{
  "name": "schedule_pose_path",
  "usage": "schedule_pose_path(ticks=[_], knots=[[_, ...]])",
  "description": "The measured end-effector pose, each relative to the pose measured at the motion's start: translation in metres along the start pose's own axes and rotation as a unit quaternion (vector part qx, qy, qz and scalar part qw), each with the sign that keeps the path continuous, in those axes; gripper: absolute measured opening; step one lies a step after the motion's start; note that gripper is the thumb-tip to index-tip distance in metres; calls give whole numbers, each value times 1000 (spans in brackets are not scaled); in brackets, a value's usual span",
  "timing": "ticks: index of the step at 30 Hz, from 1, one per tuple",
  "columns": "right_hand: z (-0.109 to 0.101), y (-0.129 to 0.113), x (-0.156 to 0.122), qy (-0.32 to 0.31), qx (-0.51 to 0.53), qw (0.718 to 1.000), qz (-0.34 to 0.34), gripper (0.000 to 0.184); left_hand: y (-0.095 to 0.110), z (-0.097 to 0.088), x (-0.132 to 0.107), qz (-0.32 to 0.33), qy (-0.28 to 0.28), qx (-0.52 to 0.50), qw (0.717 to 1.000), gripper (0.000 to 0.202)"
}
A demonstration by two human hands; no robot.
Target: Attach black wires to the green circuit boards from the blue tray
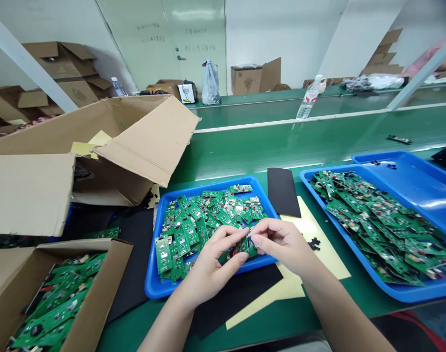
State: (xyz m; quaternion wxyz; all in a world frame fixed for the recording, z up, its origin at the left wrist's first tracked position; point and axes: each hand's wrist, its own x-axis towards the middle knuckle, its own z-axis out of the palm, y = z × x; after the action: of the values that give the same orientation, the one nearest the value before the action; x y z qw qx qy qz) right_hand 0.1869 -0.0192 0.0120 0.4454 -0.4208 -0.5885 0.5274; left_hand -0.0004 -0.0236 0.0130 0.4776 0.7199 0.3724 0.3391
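Note:
Both hands meet over the front right of a blue tray [151, 274] heaped with small green circuit boards [188, 230]. Between the thumb and forefinger of my left hand [213, 261] is a green circuit board [241, 247], partly covered by the fingers. My right hand [281, 242] is closed in a pinch at the right end of this board; whatever its fingertips hold is too small and hidden to make out. Just right of that hand, several small black pieces [313, 243] lie on a yellow sheet [330, 254].
A second blue tray [387, 291] full of boards stands on the right, with another blue tray [428, 181] behind it. At left are an open carton [98, 298] of boards and a larger carton [145, 142]. Black foam sheets [283, 190] lie around; a water bottle [307, 100] stands behind.

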Motion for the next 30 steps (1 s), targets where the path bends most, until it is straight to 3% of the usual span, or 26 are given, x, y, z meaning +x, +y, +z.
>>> schedule_pose_path(ticks=[4, 7, 14, 18, 21, 23, 26, 30], knots=[[-1, -3, -3, -1, -35, 999, -12, 15, -4, -1, -1, 23, 30, 14, 999, 44], [-3, -3, -4, 11, -128, 988, -84, 13, -6, -2, -1, 42, 60, 50, 996, 41], [-3, 1, -3, 35, -303, 893, -332, 13, -5, -1, 2, 103, 136, 170, 970, 35], [-2, 0, -4, 35, -347, 846, -404, 16, -5, -1, 3, 172, 167, 234, 942, 33], [-2, -1, -5, 36, -370, 827, -422, 18, -5, 0, 4, 221, 194, 284, 912, 32], [-4, -2, -6, 30, -362, 833, -416, 19, -4, -1, 5, 248, 219, 309, 892, 32], [-8, -3, -9, 15, -291, 883, -368, 19, -2, -4, 4, 282, 258, 336, 861, 34], [-12, -5, -12, 26, -111, 977, -181, 26, -2, -3, 1, 328, 261, 373, 828, 32]])
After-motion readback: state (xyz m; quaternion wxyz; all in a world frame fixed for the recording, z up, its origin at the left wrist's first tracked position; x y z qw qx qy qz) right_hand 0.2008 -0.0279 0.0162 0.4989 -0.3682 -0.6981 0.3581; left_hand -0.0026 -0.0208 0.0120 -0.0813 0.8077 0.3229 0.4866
